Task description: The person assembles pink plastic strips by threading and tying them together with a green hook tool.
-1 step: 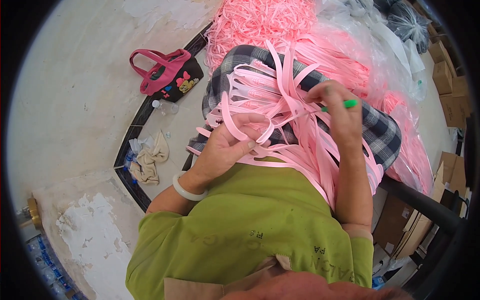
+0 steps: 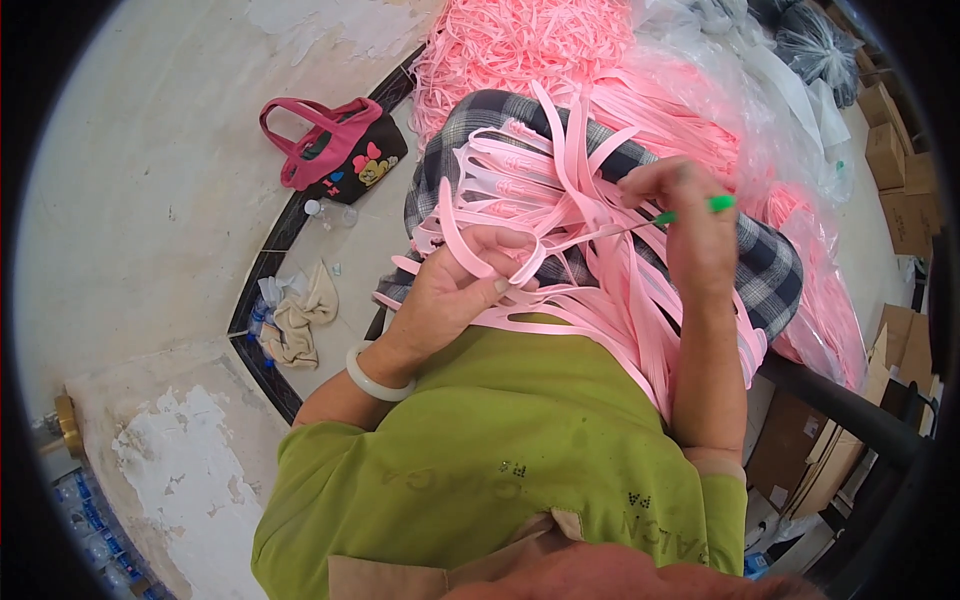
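Observation:
My left hand (image 2: pixel 450 295) is closed on a pink strap (image 2: pixel 456 236) over my lap, its thumb and fingers pinching a small loop. One end of the strap stands up above the fingers. To the right, my right hand (image 2: pixel 697 240) grips a thin-shafted tool with a green handle (image 2: pixel 718 204). The shaft points left toward the loop, and a narrow pink piece runs between its tip and the left hand. I cannot make out the tip's shape. Beneath both hands, many more pink straps (image 2: pixel 640 300) lie across a checked cloth (image 2: pixel 770 270) on my lap.
Beyond my lap rises a heap of tangled pink strips (image 2: pixel 520 45), with clear plastic (image 2: pixel 770 110) beside it. At left are a pink and black bag (image 2: pixel 345 150), a clear bottle (image 2: pixel 330 213) and a beige cloth (image 2: pixel 300 320). Cardboard boxes (image 2: pixel 905 200) stand at right.
My right hand has shifted slightly to the right with the green-handled tool, drawing its shaft farther from the left hand. My left hand has barely moved.

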The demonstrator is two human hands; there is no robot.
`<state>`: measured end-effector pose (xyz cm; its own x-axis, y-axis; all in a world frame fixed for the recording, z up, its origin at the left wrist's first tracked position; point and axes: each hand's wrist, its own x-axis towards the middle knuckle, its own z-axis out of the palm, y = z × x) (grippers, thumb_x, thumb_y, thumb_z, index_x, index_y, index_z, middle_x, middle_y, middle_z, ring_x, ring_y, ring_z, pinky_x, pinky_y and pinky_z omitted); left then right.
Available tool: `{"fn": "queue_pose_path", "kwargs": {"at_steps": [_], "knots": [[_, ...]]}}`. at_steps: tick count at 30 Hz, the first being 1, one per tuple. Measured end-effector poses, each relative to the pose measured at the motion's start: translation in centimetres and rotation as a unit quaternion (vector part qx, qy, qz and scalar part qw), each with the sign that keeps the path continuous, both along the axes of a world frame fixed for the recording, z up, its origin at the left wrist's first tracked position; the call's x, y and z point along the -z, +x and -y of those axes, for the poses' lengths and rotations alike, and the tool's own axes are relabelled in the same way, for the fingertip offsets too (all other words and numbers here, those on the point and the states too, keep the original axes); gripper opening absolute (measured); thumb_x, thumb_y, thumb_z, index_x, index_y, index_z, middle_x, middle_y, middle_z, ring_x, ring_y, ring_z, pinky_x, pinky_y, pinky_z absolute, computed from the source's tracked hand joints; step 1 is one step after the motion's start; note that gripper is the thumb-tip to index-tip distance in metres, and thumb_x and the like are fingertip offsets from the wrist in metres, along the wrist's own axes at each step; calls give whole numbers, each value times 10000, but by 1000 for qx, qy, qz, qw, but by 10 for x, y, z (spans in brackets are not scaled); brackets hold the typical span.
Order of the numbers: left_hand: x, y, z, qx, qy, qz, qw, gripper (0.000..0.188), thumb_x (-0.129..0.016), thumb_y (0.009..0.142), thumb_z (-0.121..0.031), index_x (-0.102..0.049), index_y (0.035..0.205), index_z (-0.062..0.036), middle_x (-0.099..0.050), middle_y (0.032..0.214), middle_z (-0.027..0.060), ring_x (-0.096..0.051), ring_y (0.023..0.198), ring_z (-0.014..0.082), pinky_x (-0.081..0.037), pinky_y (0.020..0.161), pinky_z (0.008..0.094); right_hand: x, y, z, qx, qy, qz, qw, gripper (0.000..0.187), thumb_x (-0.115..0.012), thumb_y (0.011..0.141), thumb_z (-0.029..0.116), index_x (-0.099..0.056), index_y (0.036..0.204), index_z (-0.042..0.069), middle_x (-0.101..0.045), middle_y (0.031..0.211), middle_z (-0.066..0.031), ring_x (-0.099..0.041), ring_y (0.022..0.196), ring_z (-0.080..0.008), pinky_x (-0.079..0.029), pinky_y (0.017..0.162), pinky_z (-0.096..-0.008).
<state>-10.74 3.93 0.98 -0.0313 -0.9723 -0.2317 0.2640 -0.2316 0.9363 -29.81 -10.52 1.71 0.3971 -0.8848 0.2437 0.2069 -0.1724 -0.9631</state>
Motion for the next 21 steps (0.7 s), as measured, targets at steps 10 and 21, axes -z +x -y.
{"fn": "queue_pose_path", "kwargs": {"at_steps": [10, 21], "knots": [[4, -6, 8, -2, -39, -67, 997, 151, -496, 864, 4, -489, 1014, -16, -558, 930, 51, -584, 879, 127, -461, 821, 275, 2, 11, -25, -155, -131, -168, 965, 149, -559, 844, 101, -615, 917, -17, -623, 781, -38, -529, 600, -102, -414, 546, -230], [9, 3, 1, 91, 20, -164, 982, 149, -471, 911, -125, -507, 994, -7, -561, 684, 35, -539, 626, 99, -430, 643, 216, 16, 0, 6, -69, 110, -116, 985, 137, -529, 904, 166, -569, 814, 70, -457, 624, 58, -335, 525, -1, -240, 466, -169]]}}
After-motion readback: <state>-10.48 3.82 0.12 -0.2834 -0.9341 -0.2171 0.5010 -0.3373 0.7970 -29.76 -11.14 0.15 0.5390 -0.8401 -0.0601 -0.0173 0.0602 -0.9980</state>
